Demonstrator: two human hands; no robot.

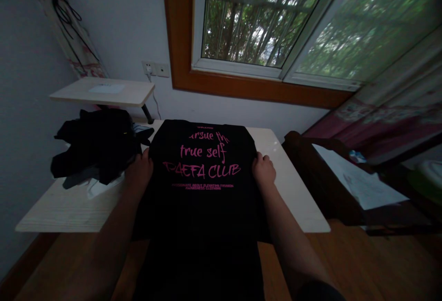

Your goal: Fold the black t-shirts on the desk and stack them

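A black T-shirt (203,204) with pink lettering lies spread over the table, its near part hanging past the front edge. The far end is folded over, so the top line of print is partly cut off. My left hand (140,170) grips the shirt's left side, fingers closed on the cloth. On the opposite side my right hand (264,170) is closed on the right edge at about the same height. Both arms reach forward with the cloth stretched between the hands. Left of my left hand sits a heap of dark clothes (100,144).
The pale wooden table (297,199) has a small raised shelf (103,91) at its back left. Wall sockets (155,68) and a cord are behind it. A dark wooden piece of furniture (304,167) with a white sheet (359,176) stands at right. A window (255,25) is above.
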